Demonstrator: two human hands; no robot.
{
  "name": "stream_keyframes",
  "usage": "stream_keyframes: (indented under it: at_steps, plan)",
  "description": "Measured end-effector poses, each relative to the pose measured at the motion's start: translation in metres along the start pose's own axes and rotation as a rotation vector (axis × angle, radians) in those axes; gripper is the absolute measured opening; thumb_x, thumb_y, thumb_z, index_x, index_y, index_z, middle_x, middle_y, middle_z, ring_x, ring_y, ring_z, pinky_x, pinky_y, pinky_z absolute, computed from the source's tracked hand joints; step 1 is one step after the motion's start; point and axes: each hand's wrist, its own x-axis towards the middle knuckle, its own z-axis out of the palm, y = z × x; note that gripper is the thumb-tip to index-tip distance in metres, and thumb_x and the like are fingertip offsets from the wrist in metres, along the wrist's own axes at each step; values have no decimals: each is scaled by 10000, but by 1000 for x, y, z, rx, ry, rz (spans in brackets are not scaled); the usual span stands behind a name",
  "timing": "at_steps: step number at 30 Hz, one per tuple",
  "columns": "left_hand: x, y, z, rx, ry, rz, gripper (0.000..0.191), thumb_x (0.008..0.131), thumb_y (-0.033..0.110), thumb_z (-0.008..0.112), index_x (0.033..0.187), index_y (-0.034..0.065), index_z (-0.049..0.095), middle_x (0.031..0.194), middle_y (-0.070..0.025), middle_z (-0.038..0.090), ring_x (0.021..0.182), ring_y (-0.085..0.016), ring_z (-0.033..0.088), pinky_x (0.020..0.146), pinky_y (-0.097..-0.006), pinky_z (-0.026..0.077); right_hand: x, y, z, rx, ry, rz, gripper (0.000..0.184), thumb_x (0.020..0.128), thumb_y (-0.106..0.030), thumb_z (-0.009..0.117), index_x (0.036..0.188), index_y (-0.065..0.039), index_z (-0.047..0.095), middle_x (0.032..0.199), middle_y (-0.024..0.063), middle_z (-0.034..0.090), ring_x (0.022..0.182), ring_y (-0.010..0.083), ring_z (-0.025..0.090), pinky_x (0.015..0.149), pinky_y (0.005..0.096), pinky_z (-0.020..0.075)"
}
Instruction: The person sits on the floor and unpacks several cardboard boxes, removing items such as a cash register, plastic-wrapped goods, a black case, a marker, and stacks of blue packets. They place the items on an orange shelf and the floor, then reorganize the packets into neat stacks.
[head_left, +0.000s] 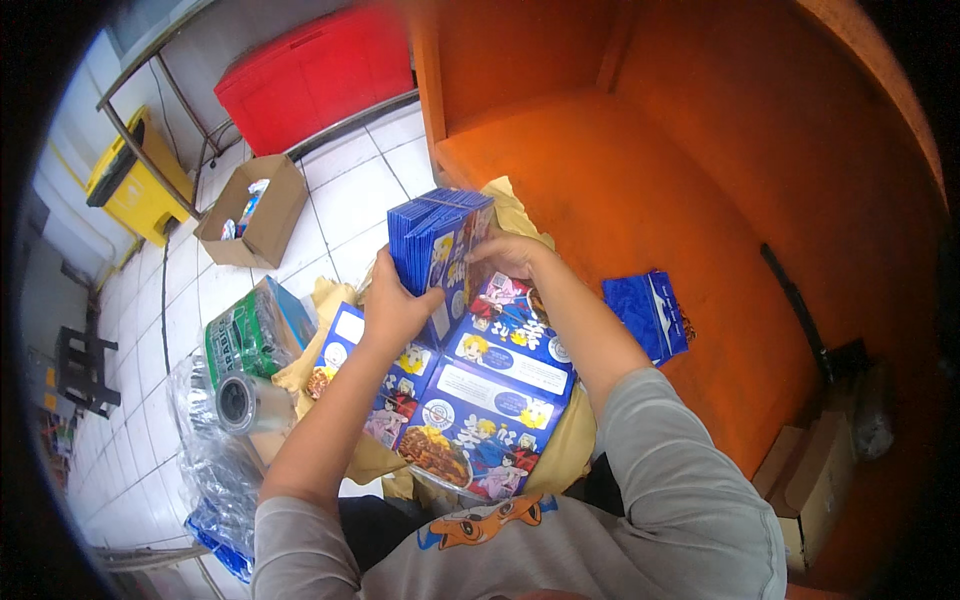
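Observation:
My left hand (401, 304) and my right hand (510, 255) hold a thick bundle of blue printed cards or flat packets (442, 240) between them, tilted on edge. The left grips its near left side, the right its right side. Beneath lie more blue printed stacks (487, 390) with cartoon figures and food pictures, set side by side on crumpled brown wrapping paper (570, 442) in front of me. A blue printed packet (646, 315) lies apart, right of my right forearm, on an orange surface.
At the left are a roll of clear tape (236, 403), a green plastic-wrapped pack (244, 337) and crumpled clear plastic (214, 450). Beyond stand an open cardboard box (277, 217), a yellow bin (142, 180) and a red chest (322, 75). Another cardboard box (806, 480) stands at the lower right.

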Motion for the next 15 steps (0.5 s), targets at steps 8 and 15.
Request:
stream_keyframes:
  at_steps: [8, 15]
  plan:
    - [-17, 28, -18, 34, 112, 264, 785, 645, 130, 749, 1309, -21, 358, 1150, -249, 549, 1103, -379, 565, 937, -413, 449, -13, -38, 32, -119, -15, -320, 661, 666, 61, 746, 1280, -25, 516, 1224, 94, 608, 1104, 226, 579, 958, 348, 448]
    - [-32, 66, -39, -398, -89, 221, 739, 662, 15, 740, 1299, 10, 366, 1158, -145, 534, 1044, -216, 558, 893, -358, 469, -101, -124, 60, -490, -33, -375, 714, 633, 12, 846, 1268, -32, 522, 1199, 78, 631, 1145, 191, 562, 1001, 347, 435]
